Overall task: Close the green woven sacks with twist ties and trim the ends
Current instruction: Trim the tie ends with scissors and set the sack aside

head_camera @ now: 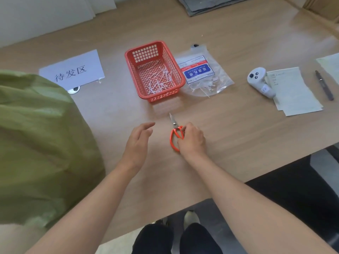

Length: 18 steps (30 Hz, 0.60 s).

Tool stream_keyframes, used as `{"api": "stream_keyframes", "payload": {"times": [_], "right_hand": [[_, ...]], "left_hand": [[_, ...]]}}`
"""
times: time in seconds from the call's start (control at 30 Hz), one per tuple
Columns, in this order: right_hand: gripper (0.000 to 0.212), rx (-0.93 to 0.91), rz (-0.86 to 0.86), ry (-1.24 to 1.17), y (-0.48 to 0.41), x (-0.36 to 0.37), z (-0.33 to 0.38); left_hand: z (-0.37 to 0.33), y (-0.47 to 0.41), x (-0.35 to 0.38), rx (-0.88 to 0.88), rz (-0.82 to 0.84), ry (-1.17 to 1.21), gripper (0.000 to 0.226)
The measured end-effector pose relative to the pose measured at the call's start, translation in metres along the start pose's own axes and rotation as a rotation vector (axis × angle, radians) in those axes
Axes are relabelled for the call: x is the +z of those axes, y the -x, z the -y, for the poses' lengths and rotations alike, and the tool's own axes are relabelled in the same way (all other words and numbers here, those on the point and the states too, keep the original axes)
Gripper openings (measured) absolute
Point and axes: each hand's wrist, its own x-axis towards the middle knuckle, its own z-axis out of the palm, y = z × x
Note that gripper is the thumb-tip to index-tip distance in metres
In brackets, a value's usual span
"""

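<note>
right hand [192, 140]: fingers curled round orange scissors [174, 124], blades toward 12 | left hand [138, 142]: fingers loose, empty | green woven sack [42, 143]: on counter [238, 125], 9 o'clock | red basket [161, 97]: 12 o'clock

White paper sign with black printed characters [71, 70] flat on tan wooden tabletop [238, 125]. Round metal disc [73, 90] at sign's near edge. White plastic handheld controller [261, 84] overlaps left edge of pale paper sheets [293, 96]. Dark pen [324, 85] just right of them.
</note>
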Motion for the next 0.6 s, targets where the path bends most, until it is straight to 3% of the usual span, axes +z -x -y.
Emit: {"api": "stream_keyframes", "payload": {"times": [0.23,0.47,0.6], "right_hand": [[0.029,0.021,0.009,-0.241,0.009,-0.025,0.023],[0.029,-0.268,-0.089,-0.581,0.037,-0.087,0.085],[0.022,-0.386,-0.159,-0.631,0.054,-0.119,0.129]], "left_hand": [[-0.046,0.006,-0.01,0.05,-0.072,0.012,0.05],[-0.118,0.027,-0.047,0.156,-0.143,0.093,0.039],[-0.161,0.05,-0.079,0.215,-0.199,0.135,0.043]]}}
